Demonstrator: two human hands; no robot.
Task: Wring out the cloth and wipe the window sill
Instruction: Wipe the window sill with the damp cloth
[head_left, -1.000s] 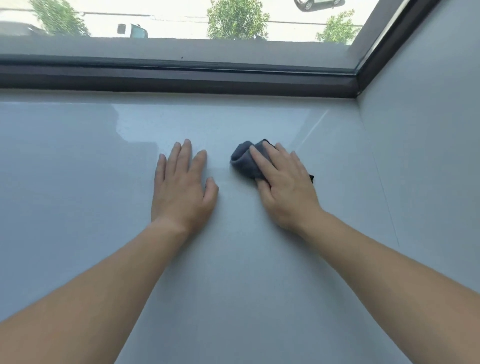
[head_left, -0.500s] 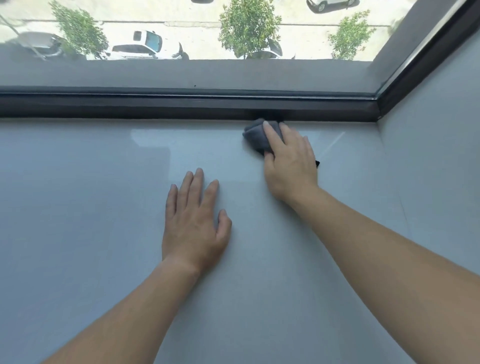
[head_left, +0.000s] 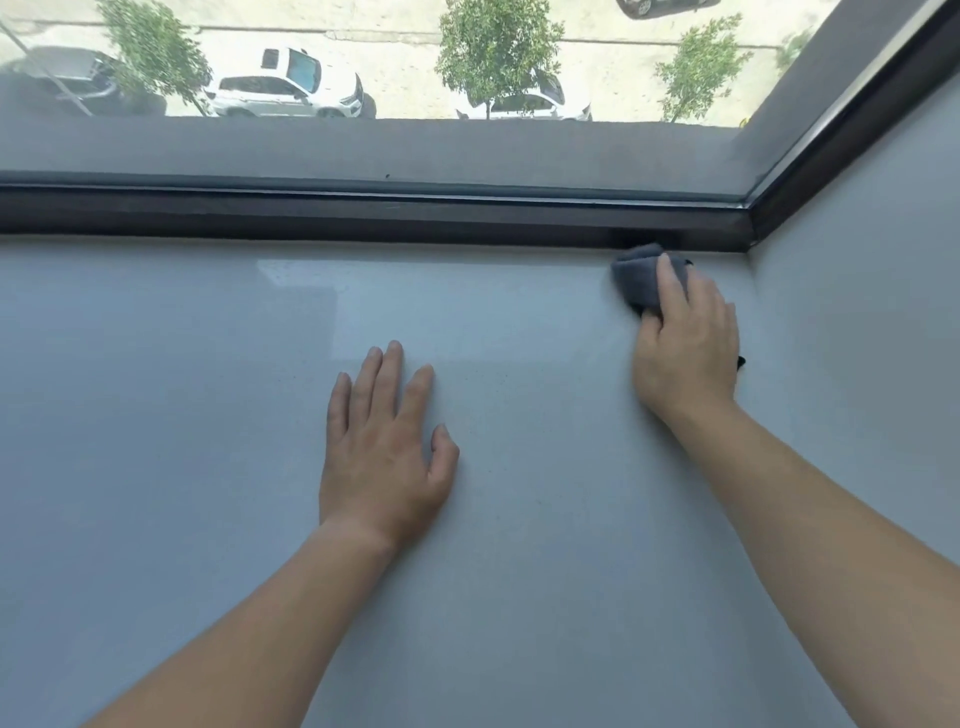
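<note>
- The cloth (head_left: 636, 283), dark grey and bunched into a folded wad, lies on the far right part of the window sill (head_left: 156, 467). Its far edge touches the dark window frame (head_left: 363, 213), near the corner.
- The visible lump pokes out far-left from under the fingers. Its long axis seems to run from there back under the palm, towards near-right, but most of it is covered.
- The right hand (head_left: 685, 348) lies palm down on the cloth, its 4 fingers nearly straight and close together, pressing it onto the sill. The thumb lies along the cloth's near-left edge; whether it pinches the fabric I cannot tell.
- A small dark scrap (head_left: 741, 360) shows at the right edge of that hand; whether it belongs to the cloth is unclear.
- The left hand (head_left: 384, 447) rests flat on the sill, well apart from the cloth, nearer and to the left, with its fingers spread and straight and nothing in it.
- The sill is a wide, smooth, pale grey surface with a soft glare patch far of the left hand.
- A pale side wall (head_left: 857, 312) rises at the right and meets the frame in the far corner.
- Through the glass (head_left: 467, 150), seen from high up, are 2 white cars (head_left: 285, 88), a darker one at left, and 3 small trees (head_left: 498, 47).
- Both forearms are cut off by the near edge.
</note>
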